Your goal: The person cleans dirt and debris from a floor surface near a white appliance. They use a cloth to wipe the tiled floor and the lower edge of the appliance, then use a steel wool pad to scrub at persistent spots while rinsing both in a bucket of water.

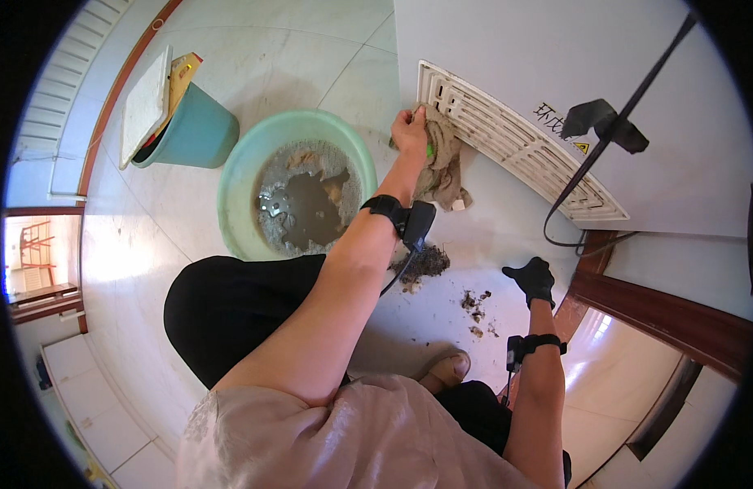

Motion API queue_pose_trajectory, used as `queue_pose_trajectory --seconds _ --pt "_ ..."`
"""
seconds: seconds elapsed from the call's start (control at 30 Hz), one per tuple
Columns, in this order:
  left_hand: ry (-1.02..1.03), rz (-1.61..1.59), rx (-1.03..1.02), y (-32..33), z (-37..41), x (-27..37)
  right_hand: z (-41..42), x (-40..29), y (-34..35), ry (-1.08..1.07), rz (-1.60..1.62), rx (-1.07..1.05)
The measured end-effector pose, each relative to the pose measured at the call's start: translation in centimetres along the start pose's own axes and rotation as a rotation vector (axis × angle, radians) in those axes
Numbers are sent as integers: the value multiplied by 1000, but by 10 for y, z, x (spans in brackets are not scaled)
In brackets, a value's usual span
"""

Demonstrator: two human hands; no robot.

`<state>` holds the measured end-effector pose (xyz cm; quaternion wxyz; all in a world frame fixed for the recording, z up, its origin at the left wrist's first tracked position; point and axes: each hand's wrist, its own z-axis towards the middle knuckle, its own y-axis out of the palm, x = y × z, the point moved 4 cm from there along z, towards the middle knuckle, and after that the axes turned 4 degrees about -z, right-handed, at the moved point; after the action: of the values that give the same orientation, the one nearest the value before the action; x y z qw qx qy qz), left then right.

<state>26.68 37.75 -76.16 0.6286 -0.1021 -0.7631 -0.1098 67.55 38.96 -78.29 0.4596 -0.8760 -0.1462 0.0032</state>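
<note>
My left hand [409,131] is bare and pinches a wet-looking, brownish-grey rag [444,147] against the lower left end of a dirty white slotted grille [511,134]. The rag's lower part trails on the floor, with a small pale patch at its end. My right hand [532,279], in a black glove, is low by the floor near a reddish-brown door frame. Its thumb stands apart from the fingers and nothing shows in it; the fingertips are hidden. Between my hands lie a dark clump of dirt [422,266] and scattered debris [474,305].
A pale green basin [236,205] holds murky, foamy water with cloth partly under it. Behind it, a teal bucket [199,131] leans, with a white board [145,110] and a yellow item. The grille belongs to a white cabinet [505,36] bearing writing. A black strap [627,110] hangs before it.
</note>
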Motion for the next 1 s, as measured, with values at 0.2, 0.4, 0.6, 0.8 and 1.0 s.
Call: queue_pose_trajectory --seconds 0.2,0.4,0.6,0.8,1.0 --pt "539 -57 79 3 -24 90 -9 -2 -5 -11 10 29" --pt "609 -47 73 11 -28 100 -10 -1 -2 -22 24 77" --pt "486 199 70 15 -24 48 -5 3 1 -9 34 40" --pt "368 275 40 2 -7 -2 -1 -3 -4 -22 31 30" --pt "547 63 30 9 -21 59 -5 -4 -7 -10 21 23"
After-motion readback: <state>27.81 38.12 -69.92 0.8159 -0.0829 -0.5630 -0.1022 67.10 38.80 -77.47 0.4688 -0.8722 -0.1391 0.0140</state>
